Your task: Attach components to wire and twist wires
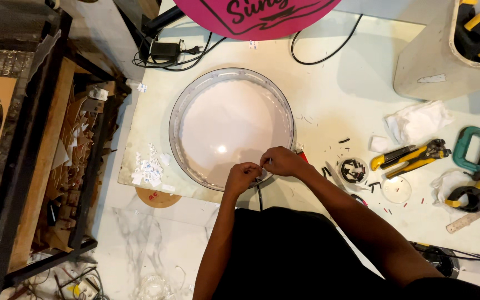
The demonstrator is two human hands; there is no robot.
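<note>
A large round white disc with a clear raised rim (180,105) lies flat on the pale worktable (340,94). Both my hands meet at the near edge of the rim. My left hand (241,176) is curled, its fingertips pinched at the rim. My right hand (282,161) is beside it, fingers closed on something small at the same spot; what they pinch is too small to make out. A dark cable (259,197) drops from under my hands toward my body.
A pink round sign (256,14) and black cables (318,55) lie at the far edge. Right of the disc are a small dish of black bits (354,170), a yellow-black tool (412,155), a teal clamp (470,147), spring clamps (476,197) and crumpled tissue (418,122). Paper scraps (148,166) lie left.
</note>
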